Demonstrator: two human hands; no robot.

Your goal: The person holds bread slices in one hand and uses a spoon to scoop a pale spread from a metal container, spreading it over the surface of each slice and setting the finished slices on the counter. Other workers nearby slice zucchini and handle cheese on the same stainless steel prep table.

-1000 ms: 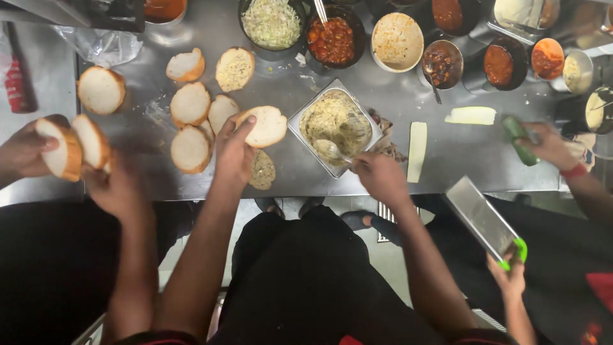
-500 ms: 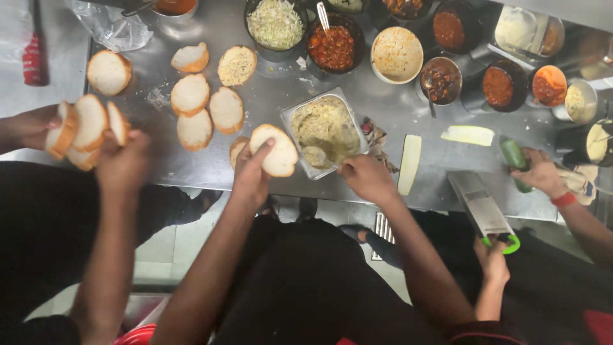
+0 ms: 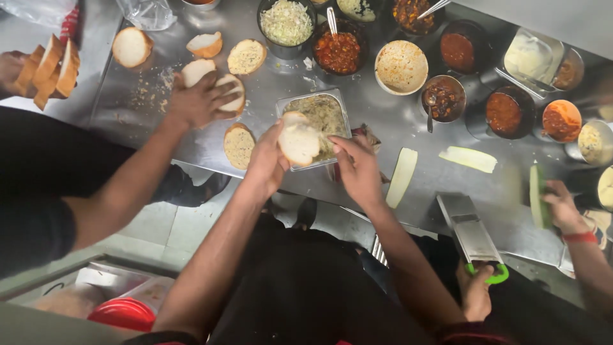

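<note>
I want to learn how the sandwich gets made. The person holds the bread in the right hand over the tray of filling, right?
Not quite: the head view shows the bread in the left hand, not the right. It is over the tray of filling, and the right hand reaches toward it.

White bun (image 3: 300, 142) with tan crust; steel-grey table (image 3: 383, 124); beige filling in the clear tray (image 3: 317, 110); red sauce bowl (image 3: 338, 52); pale green cucumber slices (image 3: 402, 177); green-handled slicer (image 3: 474, 237).
</note>
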